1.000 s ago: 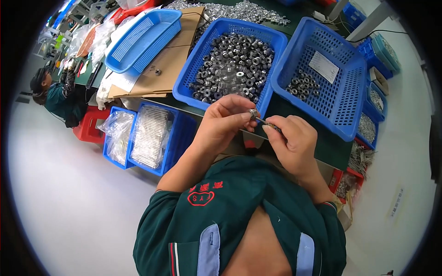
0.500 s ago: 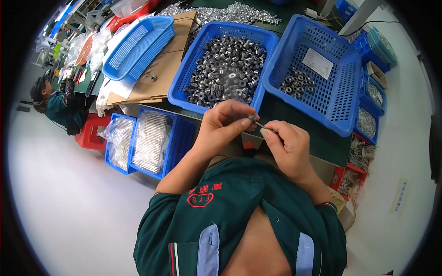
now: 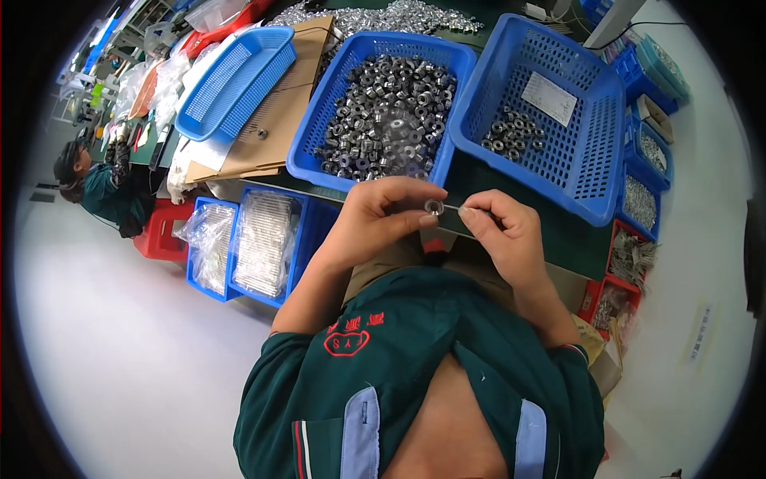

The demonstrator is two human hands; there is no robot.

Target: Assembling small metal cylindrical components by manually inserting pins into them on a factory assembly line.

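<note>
Your left hand pinches 1 metal ring at the fingertips, just left of your right hand, which grips a thin rod lying roughly crosswise toward the ring, contact unconfirmed.

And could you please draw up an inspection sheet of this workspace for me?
Surface: green tabletop, bearing a well-filled blue basket and a sparsely filled blue basket.
Items in hand: metal ring and thin rod; whether they touch is unclear.
Clutter: loose part on cardboard.
Fingers: left fingers pinch the ring; right fingers grip the rod.
Cables: dark cable, upper right.
Surroundings: co-worker at left, near a red stool.
</note>
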